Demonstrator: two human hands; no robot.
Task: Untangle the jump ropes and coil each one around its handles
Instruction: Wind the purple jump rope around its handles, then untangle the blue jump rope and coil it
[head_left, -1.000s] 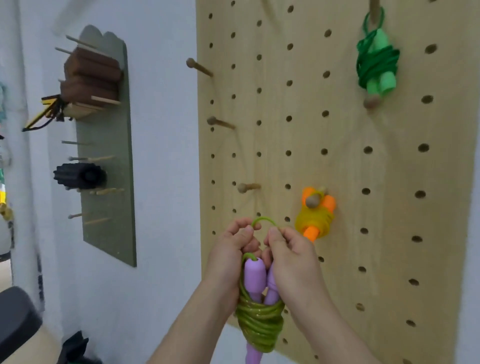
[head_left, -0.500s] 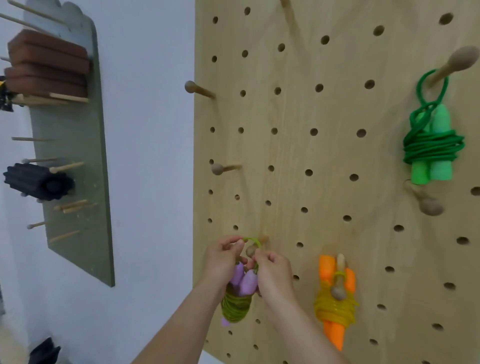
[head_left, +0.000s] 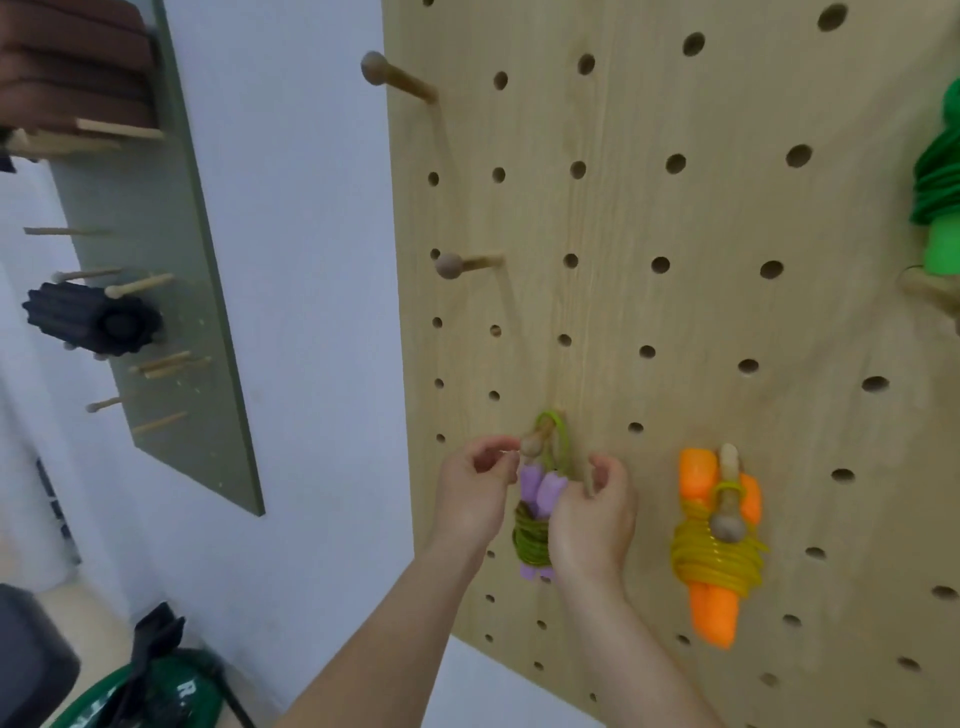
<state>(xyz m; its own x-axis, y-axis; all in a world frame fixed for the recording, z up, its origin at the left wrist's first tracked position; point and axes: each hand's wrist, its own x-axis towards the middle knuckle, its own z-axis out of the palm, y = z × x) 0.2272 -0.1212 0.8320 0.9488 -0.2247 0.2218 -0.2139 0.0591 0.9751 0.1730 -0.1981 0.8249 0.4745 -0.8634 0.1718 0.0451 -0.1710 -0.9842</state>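
A jump rope with purple handles (head_left: 540, 491) and an olive-green cord coiled around them hangs by a cord loop from a wooden peg (head_left: 535, 441) on the pegboard (head_left: 649, 312). My left hand (head_left: 475, 493) is just left of it, fingers curled and apart, not gripping. My right hand (head_left: 592, 519) is just right of it, fingers loosely bent and off the rope. An orange-handled rope (head_left: 714, 551) with yellow cord hangs coiled on a peg to the right. A green coiled rope (head_left: 940, 208) hangs at the right edge, partly cut off.
Two bare pegs (head_left: 387, 73) (head_left: 457, 265) stick out of the board's upper left. On the white wall, a grey-green panel (head_left: 171, 322) holds brown blocks (head_left: 72, 67) and a black ribbed roller (head_left: 88, 319). A green and black bag (head_left: 140, 686) lies below.
The purple-handled rope's loop has gone over the peg and both hands have let go of it. The view has moved closer to the board.
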